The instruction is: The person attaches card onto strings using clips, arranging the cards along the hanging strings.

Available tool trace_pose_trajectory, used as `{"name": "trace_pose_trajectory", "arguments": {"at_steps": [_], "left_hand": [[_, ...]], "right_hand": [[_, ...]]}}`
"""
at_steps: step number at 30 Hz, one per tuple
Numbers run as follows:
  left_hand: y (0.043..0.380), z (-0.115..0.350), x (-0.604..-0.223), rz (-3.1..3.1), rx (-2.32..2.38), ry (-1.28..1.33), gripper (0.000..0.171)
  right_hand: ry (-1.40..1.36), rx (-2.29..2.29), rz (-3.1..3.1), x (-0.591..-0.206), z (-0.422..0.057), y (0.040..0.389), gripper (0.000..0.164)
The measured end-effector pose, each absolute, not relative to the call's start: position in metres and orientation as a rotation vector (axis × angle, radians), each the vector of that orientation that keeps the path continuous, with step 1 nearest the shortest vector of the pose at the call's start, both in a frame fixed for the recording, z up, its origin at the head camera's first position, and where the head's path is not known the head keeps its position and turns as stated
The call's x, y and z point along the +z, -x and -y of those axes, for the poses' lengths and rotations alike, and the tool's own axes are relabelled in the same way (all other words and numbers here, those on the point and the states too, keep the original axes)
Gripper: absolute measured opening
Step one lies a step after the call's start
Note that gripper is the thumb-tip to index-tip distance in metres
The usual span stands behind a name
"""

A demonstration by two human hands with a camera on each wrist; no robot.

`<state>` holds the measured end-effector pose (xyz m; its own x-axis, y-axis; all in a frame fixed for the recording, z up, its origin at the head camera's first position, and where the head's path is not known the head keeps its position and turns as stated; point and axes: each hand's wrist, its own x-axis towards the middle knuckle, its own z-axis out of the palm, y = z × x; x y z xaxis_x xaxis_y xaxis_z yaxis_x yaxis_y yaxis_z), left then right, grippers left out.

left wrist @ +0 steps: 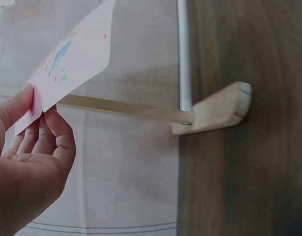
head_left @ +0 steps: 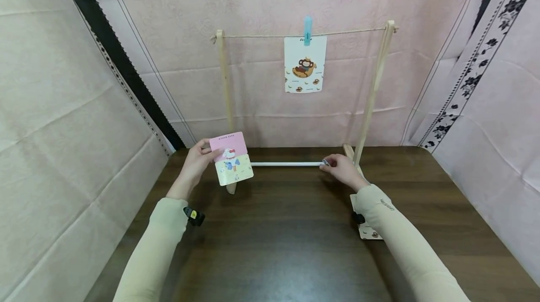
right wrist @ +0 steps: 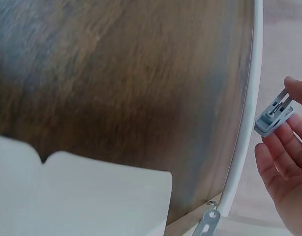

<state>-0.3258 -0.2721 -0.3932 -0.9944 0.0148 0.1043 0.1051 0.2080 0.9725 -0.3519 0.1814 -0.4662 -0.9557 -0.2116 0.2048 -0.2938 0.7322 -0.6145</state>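
My left hand (head_left: 195,163) holds a pink and yellow card (head_left: 241,167) with a cartoon cat, pinched between thumb and fingers at its left side. In the left wrist view the thumb presses on the card's pink part. My right hand (head_left: 345,171) pinches a grey-blue clothespin (right wrist: 274,116) by its handle end. That hand is at the right end of the rack's white crossbar (head_left: 287,164). Higher up, a blue clothespin (head_left: 308,30) grips a white monkey card (head_left: 305,77) on the string (head_left: 261,36).
Two wooden posts, left (head_left: 225,81) and right (head_left: 373,86), carry the string above the brown table (head_left: 274,236). A white card (head_left: 369,233) lies partly beneath the right forearm. Beside the rack's foot is a grey piece with a hole (right wrist: 208,222). Pale cloth (head_left: 261,100) hangs behind.
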Motion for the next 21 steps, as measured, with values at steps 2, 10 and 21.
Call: {"name": "trace_pose_trajectory", "arguments": {"at_steps": [2, 10, 21], "left_hand": [[0.327, 0.269, -0.388, 2.386, -1.921, 0.129, 0.042], [0.334, 0.256, -0.37, 2.348, -1.929, 0.161, 0.047], [0.343, 0.239, -0.345, 2.261, -1.949, 0.255, 0.046]], "right_hand": [[-0.424, 1.025, 2.806, -0.466, -0.184, 0.351, 0.031], [-0.457, 1.038, 2.787, -0.464, -0.192, 0.348, 0.03], [-0.417, 1.073, 2.808, -0.458, -0.194, 0.345, 0.032]]}}
